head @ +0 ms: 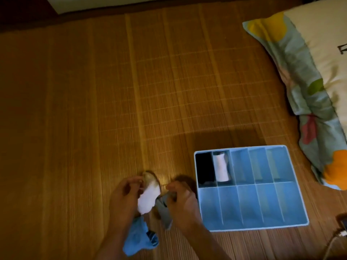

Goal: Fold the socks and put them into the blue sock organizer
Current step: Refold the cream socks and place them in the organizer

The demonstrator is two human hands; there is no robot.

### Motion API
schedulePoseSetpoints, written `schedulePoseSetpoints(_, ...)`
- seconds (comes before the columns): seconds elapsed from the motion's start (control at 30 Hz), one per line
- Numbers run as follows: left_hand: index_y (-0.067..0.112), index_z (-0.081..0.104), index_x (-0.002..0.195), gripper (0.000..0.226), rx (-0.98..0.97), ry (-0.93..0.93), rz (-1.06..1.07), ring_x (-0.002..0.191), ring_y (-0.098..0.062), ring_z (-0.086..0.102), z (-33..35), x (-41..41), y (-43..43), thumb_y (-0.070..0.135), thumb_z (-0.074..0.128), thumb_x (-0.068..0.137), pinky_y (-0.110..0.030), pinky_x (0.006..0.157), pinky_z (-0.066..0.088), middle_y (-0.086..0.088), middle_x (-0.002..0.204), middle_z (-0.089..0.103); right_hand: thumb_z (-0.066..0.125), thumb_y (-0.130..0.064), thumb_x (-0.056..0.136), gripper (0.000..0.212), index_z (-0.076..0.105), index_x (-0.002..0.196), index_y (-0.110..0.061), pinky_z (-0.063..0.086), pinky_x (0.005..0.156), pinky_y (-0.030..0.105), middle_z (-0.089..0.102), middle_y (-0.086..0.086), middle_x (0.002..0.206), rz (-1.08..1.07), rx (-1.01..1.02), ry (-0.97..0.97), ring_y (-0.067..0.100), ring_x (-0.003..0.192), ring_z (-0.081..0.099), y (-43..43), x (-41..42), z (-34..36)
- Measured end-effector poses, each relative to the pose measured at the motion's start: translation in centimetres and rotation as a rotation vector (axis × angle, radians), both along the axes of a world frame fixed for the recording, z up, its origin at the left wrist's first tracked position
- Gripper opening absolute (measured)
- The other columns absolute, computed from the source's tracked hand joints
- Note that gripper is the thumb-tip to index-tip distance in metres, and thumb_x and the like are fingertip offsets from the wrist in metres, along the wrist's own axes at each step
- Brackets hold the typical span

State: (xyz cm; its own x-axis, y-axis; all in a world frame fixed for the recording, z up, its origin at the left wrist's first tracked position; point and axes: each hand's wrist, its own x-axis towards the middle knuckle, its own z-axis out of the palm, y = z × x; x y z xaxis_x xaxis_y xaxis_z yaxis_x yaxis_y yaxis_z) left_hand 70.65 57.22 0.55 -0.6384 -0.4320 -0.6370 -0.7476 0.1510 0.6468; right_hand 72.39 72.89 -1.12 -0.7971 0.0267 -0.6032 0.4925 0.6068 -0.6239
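Observation:
My left hand [124, 196] and my right hand [181, 198] hold a white sock with a grey edge [149, 196] between them, just above the bamboo mat. A grey sock end [164, 209] hangs under my right hand. A light blue sock [139, 239] lies on the mat below my left wrist. The blue sock organizer [298, 184] sits to the right, with two rows of compartments. A black sock [204, 167] fills its far-left back compartment, and a rolled white sock [221, 167] sits in the one beside it.
A bamboo mat [131, 91] covers the whole surface. A pillow with a coloured patterned case [309, 76] lies at the right, close to the organizer's far corner. A dark device with a cable [341, 228] shows at the lower right edge.

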Motion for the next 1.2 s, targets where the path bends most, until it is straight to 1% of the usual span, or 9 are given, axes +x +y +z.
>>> schedulePoseSetpoints(0.13, 0.019, 0.066, 0.097, 0.006, -0.186, -0.081, -0.049, 0.095, -0.031, 0.069, -1.1, 1.4, -3.9, 0.021, 0.062, 0.100, -0.040, 0.077, 0.054, -0.004, 0.098, 0.071, 0.055, -0.039, 0.098, 0.031, 0.058, 0.127, -0.030, 0.054, 0.093, 0.032, 0.064, 0.001, 0.127, 0.092, 0.071, -0.068, 0.018, 0.111, 0.064, -3.1, 0.1, -0.8)
schedulePoseSetpoints(0.23, 0.013, 0.058, 0.123, 0.029, -0.049, -0.237, -0.145, 0.100, -0.024, 0.063, -3.3, 2.7, -4.8, 0.024, 0.067, 0.098, -0.032, 0.072, 0.047, -0.005, 0.115, 0.064, 0.051, -0.051, 0.098, 0.061, 0.036, 0.148, -0.020, 0.049, 0.105, 0.035, 0.056, 0.008, 0.141, 0.107, 0.118, -0.107, 0.022, 0.128, 0.057, -5.5, 0.5, -2.9)
schedulePoseSetpoints(0.43, 0.020, 0.067, 0.128, 0.029, 0.047, -0.177, -0.110, 0.111, -0.020, 0.066, -5.9, 3.0, -5.4, 0.022, 0.060, 0.100, -0.039, 0.100, 0.051, -0.003, 0.116, 0.073, 0.067, -0.064, 0.081, 0.104, 0.008, 0.158, -0.030, 0.039, 0.112, 0.042, 0.034, 0.002, 0.151, 0.057, 0.112, -0.030, 0.025, 0.140, 0.035, -8.3, 0.2, -5.8)
schedulePoseSetpoints(0.57, 0.015, 0.080, 0.095, 0.025, -0.010, -0.020, -0.198, 0.077, -0.012, 0.070, -6.6, 2.8, -5.5, 0.004, 0.058, 0.097, -0.028, 0.070, 0.055, -0.010, 0.084, 0.077, 0.064, -0.068, 0.077, 0.102, 0.008, 0.156, -0.034, 0.039, 0.110, 0.045, 0.036, 0.004, 0.144, 0.159, 0.199, 0.031, 0.027, 0.132, 0.040, -9.2, 0.0, -6.7)
schedulePoseSetpoints(0.7, 0.003, 0.063, 0.128, 0.040, -0.131, -0.010, -0.111, 0.113, -0.029, 0.063, -7.9, 2.2, -6.3, 0.006, 0.074, 0.090, -0.043, 0.097, 0.053, -0.013, 0.123, 0.065, 0.056, -0.066, 0.087, 0.092, 0.011, 0.156, -0.025, 0.037, 0.115, 0.043, 0.028, 0.011, 0.154, 0.284, 0.306, -0.018, 0.030, 0.140, 0.035, -9.9, -0.7, -7.7)
schedulePoseSetpoints(0.87, 0.022, 0.066, 0.116, 0.033, 0.040, -0.053, -0.077, 0.107, -0.017, 0.064, -8.1, 1.3, -6.9, 0.020, 0.081, 0.087, -0.011, 0.072, 0.047, 0.014, 0.105, 0.067, 0.069, -0.039, 0.086, 0.047, 0.054, 0.129, -0.029, 0.053, 0.077, 0.024, 0.061, -0.005, 0.116, -0.144, -0.151, -0.229, 0.017, 0.106, 0.062, -8.7, -2.8, -7.2)
schedulePoseSetpoints(1.0, 0.021, 0.072, 0.118, 0.046, 0.275, -0.092, 0.037, 0.102, -0.022, 0.071, -6.3, 0.2, -7.4, 0.018, 0.089, 0.076, -0.035, 0.077, 0.060, -0.002, 0.110, 0.075, 0.068, -0.052, 0.069, 0.049, 0.061, 0.116, -0.040, 0.048, 0.100, 0.051, 0.054, 0.009, 0.123, -0.308, -0.291, -0.347, 0.029, 0.115, 0.055, -5.1, -2.3, -4.5)
schedulePoseSetpoints(1.1, 0.011, 0.071, 0.124, 0.059, 0.633, -0.160, 0.109, 0.102, -0.026, 0.075, -4.0, -0.4, -7.2, 0.019, 0.089, 0.068, -0.036, 0.074, 0.062, -0.012, 0.114, 0.077, 0.072, -0.036, 0.050, 0.073, 0.066, 0.121, -0.021, 0.056, 0.077, 0.050, 0.063, 0.022, 0.118, -0.485, -0.785, -0.461, 0.039, 0.101, 0.063, -2.5, -2.2, -2.6)
schedulePoseSetpoints(1.2, 0.011, 0.075, 0.119, 0.048, 0.793, -0.191, 0.060, 0.106, -0.029, 0.074, -1.5, -0.8, -6.0, 0.014, 0.085, 0.073, -0.038, 0.080, 0.063, -0.016, 0.118, 0.076, 0.064, -0.031, 0.063, 0.059, 0.071, 0.119, -0.013, 0.054, 0.062, 0.039, 0.069, 0.020, 0.099, -0.479, -1.035, -0.438, 0.030, 0.081, 0.068, -0.1, -2.3, -0.5)
